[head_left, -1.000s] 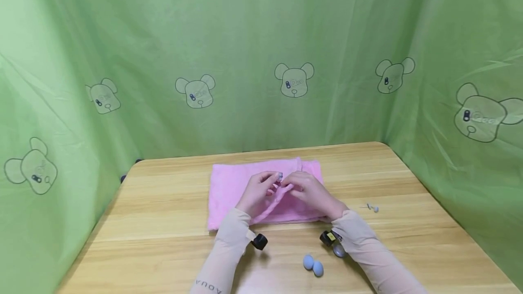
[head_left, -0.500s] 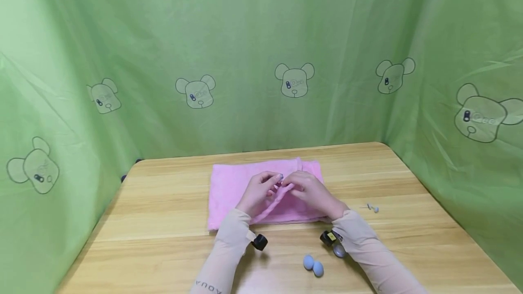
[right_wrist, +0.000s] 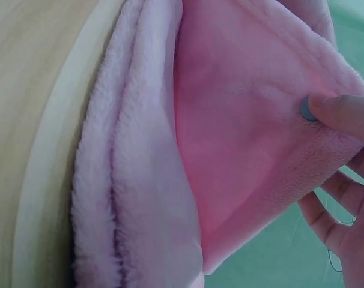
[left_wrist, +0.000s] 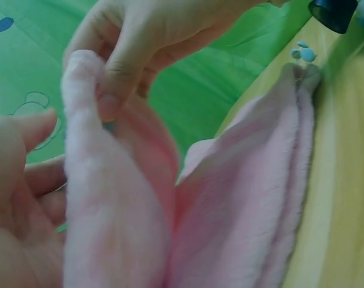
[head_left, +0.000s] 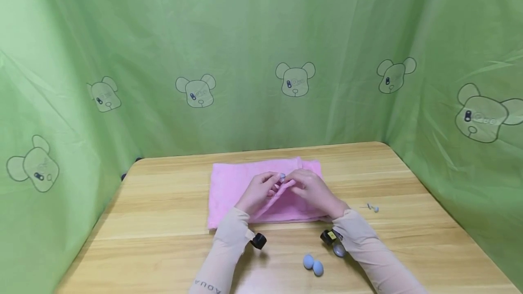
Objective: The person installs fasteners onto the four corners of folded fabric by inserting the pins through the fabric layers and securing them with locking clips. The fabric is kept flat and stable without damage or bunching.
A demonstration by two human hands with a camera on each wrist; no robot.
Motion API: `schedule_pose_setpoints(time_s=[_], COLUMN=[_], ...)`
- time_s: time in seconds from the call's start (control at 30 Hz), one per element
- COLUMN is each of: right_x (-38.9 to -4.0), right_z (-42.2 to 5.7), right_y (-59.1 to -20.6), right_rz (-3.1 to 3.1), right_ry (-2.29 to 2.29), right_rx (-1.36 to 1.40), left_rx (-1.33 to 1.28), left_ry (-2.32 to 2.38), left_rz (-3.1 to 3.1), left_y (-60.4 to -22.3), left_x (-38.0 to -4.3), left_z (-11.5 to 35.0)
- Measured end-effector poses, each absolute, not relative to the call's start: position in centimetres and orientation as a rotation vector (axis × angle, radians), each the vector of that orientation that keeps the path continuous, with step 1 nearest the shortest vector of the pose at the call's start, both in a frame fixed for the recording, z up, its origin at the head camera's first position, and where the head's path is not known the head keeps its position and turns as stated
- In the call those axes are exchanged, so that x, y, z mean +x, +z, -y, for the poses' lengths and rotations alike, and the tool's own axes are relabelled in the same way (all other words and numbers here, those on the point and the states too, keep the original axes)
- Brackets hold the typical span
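A folded pink plush cloth [head_left: 233,185] lies on the table, its near flap lifted between both hands. With thumb and fingers my right hand [head_left: 314,189] pinches that flap, the thumb pressing a blue-grey round pin head [right_wrist: 307,109] on the flap's inner side. At the flap's outer side my left hand [head_left: 257,189] holds a small blue-grey cap [head_left: 282,177] at its fingertips. In the left wrist view the left hand [left_wrist: 20,198] is partly behind the cloth, and its cap is hidden there. Whether cap and pin touch cannot be seen.
Two blue oval caps [head_left: 313,265] lie near the table's front, with a grey round piece [head_left: 339,250] beside the right wrist camera [head_left: 328,237]. Loose pins [head_left: 372,208] lie to the right of the cloth. Green curtains [head_left: 245,22] surround the wooden table [head_left: 163,208].
The right hand and the lifted flap have risen slightly. The small blue cap at the left fingertips has shifted a little to the right. The loose pieces on the table stay put.
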State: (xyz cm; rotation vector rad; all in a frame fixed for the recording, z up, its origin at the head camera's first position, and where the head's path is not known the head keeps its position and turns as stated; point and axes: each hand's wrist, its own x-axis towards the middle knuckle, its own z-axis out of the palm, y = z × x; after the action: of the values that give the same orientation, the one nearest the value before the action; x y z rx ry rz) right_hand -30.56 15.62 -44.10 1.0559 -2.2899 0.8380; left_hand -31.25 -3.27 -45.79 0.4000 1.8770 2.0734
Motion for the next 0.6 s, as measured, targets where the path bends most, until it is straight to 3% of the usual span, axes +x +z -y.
schedule_pose_setpoints(time_s=[0.2, 0.6], right_x=[-30.6, -30.6], right_z=[-15.8, -16.0], right_y=[-43.9, -43.6], right_rz=[2.321, 2.395], right_ry=[0.831, 0.930], right_rx=[0.958, 0.950], left_rx=[0.618, 0.704], left_ry=[1.911, 1.341], left_rz=[-1.803, -2.689], left_y=[-45.2, -43.5], left_x=[-30.6, -29.7], left_z=[4.2, 3.5])
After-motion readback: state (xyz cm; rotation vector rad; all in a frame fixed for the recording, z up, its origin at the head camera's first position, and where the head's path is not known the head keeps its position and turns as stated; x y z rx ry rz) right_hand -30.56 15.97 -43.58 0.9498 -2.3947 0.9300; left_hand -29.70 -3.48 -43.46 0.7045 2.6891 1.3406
